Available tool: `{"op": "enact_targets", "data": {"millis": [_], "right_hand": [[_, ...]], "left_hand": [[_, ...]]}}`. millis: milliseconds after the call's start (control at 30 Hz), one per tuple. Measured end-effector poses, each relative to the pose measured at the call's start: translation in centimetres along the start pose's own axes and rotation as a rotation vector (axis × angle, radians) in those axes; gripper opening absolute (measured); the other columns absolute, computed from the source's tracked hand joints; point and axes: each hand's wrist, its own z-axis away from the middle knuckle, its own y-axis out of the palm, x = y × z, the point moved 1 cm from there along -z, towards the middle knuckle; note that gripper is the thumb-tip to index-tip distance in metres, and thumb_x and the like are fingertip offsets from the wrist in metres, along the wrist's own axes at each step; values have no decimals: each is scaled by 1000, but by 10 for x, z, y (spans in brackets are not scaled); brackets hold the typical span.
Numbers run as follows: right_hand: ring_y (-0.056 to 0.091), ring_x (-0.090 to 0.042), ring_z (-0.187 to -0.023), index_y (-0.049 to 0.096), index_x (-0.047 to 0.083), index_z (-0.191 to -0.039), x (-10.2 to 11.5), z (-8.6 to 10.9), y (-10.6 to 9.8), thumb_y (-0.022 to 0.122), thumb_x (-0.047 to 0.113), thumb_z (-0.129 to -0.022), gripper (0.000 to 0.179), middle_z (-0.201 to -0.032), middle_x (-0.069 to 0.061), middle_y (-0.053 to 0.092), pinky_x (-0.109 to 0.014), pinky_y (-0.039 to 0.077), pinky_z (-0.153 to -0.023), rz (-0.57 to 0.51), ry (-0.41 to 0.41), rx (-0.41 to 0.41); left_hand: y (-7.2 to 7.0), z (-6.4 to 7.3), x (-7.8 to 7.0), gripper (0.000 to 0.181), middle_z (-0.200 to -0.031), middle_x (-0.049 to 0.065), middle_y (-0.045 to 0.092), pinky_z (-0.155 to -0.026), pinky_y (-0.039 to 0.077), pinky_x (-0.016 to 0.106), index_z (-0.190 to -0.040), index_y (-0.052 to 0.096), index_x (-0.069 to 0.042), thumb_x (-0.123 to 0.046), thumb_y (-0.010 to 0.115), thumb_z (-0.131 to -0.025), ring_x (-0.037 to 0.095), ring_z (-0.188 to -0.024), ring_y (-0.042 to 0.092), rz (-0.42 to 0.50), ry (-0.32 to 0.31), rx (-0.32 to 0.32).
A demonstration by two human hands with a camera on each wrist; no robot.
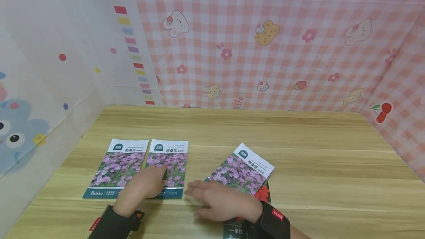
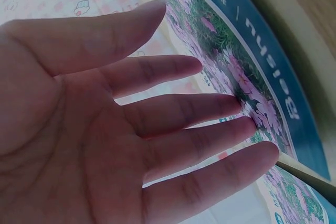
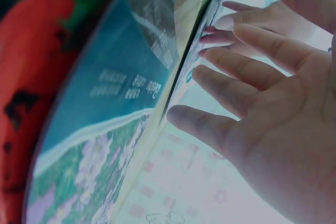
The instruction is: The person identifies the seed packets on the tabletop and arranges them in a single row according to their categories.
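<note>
Seed packets lie on a wood-grain bench (image 1: 299, 139); the landmark is the middle packet (image 1: 176, 165), printed with pink-purple flowers. Just to its left, nearly parallel with a narrow gap between, lies a matching left packet (image 1: 114, 170). To its right, well apart, a third matching packet, the tilted packet (image 1: 240, 169), lies askew over a red-flower packet (image 1: 263, 193), which is partly hidden.

The left hand (image 1: 144, 185) is over the middle packet's lower left part, its fingers (image 2: 189, 111) straight and slightly apart, clamped on nothing. The right hand (image 1: 222, 200) reaches from the right over the tilted packet's lower part, fingertips just beside the middle packet; its fingers (image 3: 249, 69) are also extended and apart. Whether it touches a packet cannot be told.

The work appears partly done: two packets look neatly lined up, while the tilted and red-flower packets seem left to arrange.
</note>
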Motion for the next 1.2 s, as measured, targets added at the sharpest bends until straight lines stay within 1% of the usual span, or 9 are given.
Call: {"op": "enact_targets", "data": {"millis": [167, 400, 500, 533, 633, 767, 833, 967, 1200], "right_hand": [[34, -20, -127, 44, 9, -131, -2, 5, -4, 58, 27, -87, 50, -139, -13, 42, -41, 34, -103, -32, 7, -40], [35, -24, -126, 44, 6, -131, -8, 12, -14, 57, 24, -88, 48, -139, -16, 41, -43, 36, -102, -87, 30, -79], [35, -24, -126, 44, 7, -132, -12, 15, -18, 56, 26, -89, 48, -139, -15, 40, -44, 36, -102, -102, 56, -82], [34, -24, -126, 43, 7, -132, -13, 16, -19, 56, 26, -89, 49, -139, -15, 40, -44, 36, -102, -111, 64, -83], [33, -23, -127, 42, 8, -133, -15, 20, -22, 55, 26, -90, 49, -140, -14, 39, -45, 35, -103, -130, 94, -84], [32, -23, -128, 42, 7, -133, -18, 25, -29, 55, 26, -89, 50, -140, -14, 39, -46, 34, -103, -156, 131, -101], [34, -23, -127, 42, 7, -133, -21, 27, -32, 56, 26, -89, 50, -139, -14, 40, -46, 35, -102, -155, 146, -120], [36, -23, -125, 42, 7, -132, -28, 32, -37, 56, 26, -89, 50, -138, -14, 42, -46, 36, -102, -149, 161, -155], [37, -25, -124, 43, 6, -131, -37, 38, -42, 56, 24, -88, 49, -136, -15, 44, -47, 37, -100, -166, 175, -204]], "left_hand": [[0, -1, -1, 47, -114, 29, 56, -88, 43, 58, -125, 44, 7, -11, 59, -85, 43, -100, 53, 9, -4, 4], [-1, 0, -1, 45, -118, 28, 54, -90, 42, 58, -125, 45, 6, -11, 58, -85, 43, -105, 50, 7, -1, -3], [-2, -1, -2, 42, -115, 26, 57, -86, 45, 56, -123, 47, 6, -10, 57, -85, 40, -102, 52, 5, 11, -35], [-2, -1, -2, 42, -114, 25, 57, -86, 46, 55, -122, 48, 6, -11, 57, -85, 39, -101, 53, 0, 18, -54], [-2, -2, -6, 39, -104, 20, 62, -80, 50, 50, -119, 50, 3, -12, 58, -85, 33, -92, 58, -10, 34, -118], [-3, -2, -11, 38, -103, 18, 62, -81, 51, 49, -119, 52, 2, -13, 58, -85, 32, -93, 57, -15, 78, -197], [-2, -2, -14, 40, -111, 21, 59, -87, 47, 51, -121, 50, 2, -14, 58, -85, 35, -102, 54, -13, 113, -219], [0, -2, -20, 42, -120, 24, 55, -91, 44, 52, -122, 50, 2, -15, 59, -85, 38, -110, 49, -19, 183, -233], [3, 1, -32, 43, -121, 22, 54, -93, 42, 55, -120, 52, 1, -18, 63, -83, 38, -111, 47, -30, 263, -269]]}}
